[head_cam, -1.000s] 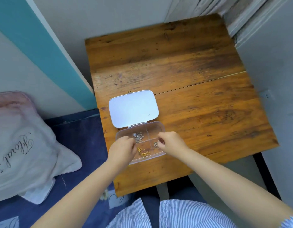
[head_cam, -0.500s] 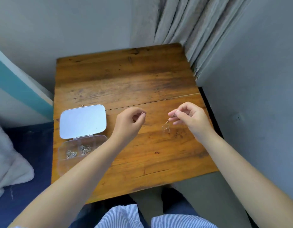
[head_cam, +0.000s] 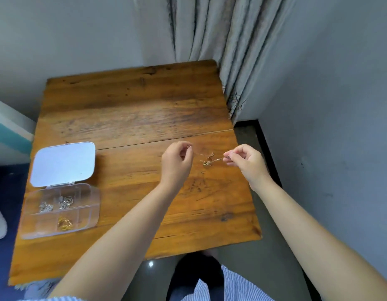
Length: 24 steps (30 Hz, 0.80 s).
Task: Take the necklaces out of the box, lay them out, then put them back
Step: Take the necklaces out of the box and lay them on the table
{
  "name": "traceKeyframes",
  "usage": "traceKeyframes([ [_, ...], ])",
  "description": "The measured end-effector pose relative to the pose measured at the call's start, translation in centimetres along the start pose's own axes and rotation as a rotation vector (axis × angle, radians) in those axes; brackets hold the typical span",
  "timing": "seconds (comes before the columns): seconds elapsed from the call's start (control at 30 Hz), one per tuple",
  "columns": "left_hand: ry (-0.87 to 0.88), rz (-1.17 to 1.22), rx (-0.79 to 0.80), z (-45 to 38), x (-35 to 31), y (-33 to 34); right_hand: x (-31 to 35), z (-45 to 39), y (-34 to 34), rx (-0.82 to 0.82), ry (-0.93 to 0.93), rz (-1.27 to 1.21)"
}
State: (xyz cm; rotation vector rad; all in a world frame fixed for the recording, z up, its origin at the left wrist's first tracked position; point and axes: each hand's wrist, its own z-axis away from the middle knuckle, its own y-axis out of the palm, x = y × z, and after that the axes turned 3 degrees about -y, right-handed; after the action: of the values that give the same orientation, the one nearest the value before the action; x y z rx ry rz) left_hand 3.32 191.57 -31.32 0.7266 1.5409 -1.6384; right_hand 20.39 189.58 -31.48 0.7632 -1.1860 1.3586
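Note:
A thin gold necklace is stretched just above the wooden table, right of centre. My left hand pinches one end of its chain and my right hand pinches the other; the tangled middle hangs between them. At the table's left edge a clear plastic box lies open with its white lid folded back. Two silver necklaces sit in its upper compartments and a gold necklace in a lower one.
Grey curtains hang behind the table's far right corner, and a grey wall runs close along its right side. A dark blue bed cover lies to the left of the table.
Both hands left the box with a gold necklace and moved right over the table. They now hold its ends further apart, with the chain drawn out between them. The camera view swung right.

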Motion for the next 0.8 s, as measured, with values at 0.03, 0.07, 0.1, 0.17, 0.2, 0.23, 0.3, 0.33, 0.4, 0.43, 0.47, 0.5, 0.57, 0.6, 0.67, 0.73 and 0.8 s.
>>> traceKeyframes([
  [0.03,0.024,-0.039,0.048,0.7,0.4,0.9,-1.1,0.4,-0.2,-0.002,0.026,0.013],
  [0.07,0.041,-0.081,0.106,1.5,1.1,1.9,-2.2,0.8,-0.3,0.003,0.057,0.026],
  [0.1,0.046,-0.126,0.169,2.3,1.9,2.7,-3.5,1.4,-0.4,0.009,0.096,0.040],
  [0.17,0.036,-0.211,0.298,4.3,3.8,4.2,-6.1,2.7,-0.6,0.039,0.174,0.089],
  [0.2,0.033,-0.251,0.363,5.3,4.8,4.8,-7.3,3.3,-0.7,0.059,0.206,0.140],
  [0.23,0.031,-0.293,0.428,6.2,5.8,5.4,-8.6,4.0,-0.9,0.079,0.227,0.211],
  [0.3,0.023,-0.389,0.538,7.9,7.5,6.1,-10.6,5.3,-1.2,0.114,0.196,0.379],
  [0.33,0.019,-0.439,0.585,8.7,8.2,6.3,-11.4,6.0,-1.4,0.126,0.147,0.462],
  [0.4,0.027,-0.525,0.665,9.8,9.3,6.7,-13.0,7.2,-1.6,0.198,0.062,0.607],
  [0.43,0.040,-0.566,0.693,10.3,9.6,6.9,-13.5,7.8,-1.6,0.249,0.037,0.697],
  [0.47,0.058,-0.609,0.713,10.6,9.8,7.1,-13.9,8.3,-1.6,0.279,-0.002,0.789],
  [0.5,0.074,-0.654,0.724,10.8,9.9,7.3,-14.4,8.7,-1.5,0.287,-0.052,0.893],
  [0.57,0.096,-0.724,0.724,11.2,10.0,7.6,-14.8,9.3,-1.3,0.322,-0.158,1.055],
  [0.6,0.105,-0.755,0.724,11.4,9.9,7.7,-15.0,9.6,-1.2,0.332,-0.190,1.116],
  [0.67,0.137,-0.817,0.739,11.7,9.9,7.8,-15.2,10.0,-0.9,0.319,-0.230,1.188],
  [0.73,0.182,-0.868,0.756,12.1,9.9,7.8,-15.3,10.5,-0.9,0.332,-0.234,1.217],
  [0.8,0.218,-0.893,0.776,12.6,10.1,7.5,-15.7,11.3,-1.1,0.359,-0.211,1.246],
])
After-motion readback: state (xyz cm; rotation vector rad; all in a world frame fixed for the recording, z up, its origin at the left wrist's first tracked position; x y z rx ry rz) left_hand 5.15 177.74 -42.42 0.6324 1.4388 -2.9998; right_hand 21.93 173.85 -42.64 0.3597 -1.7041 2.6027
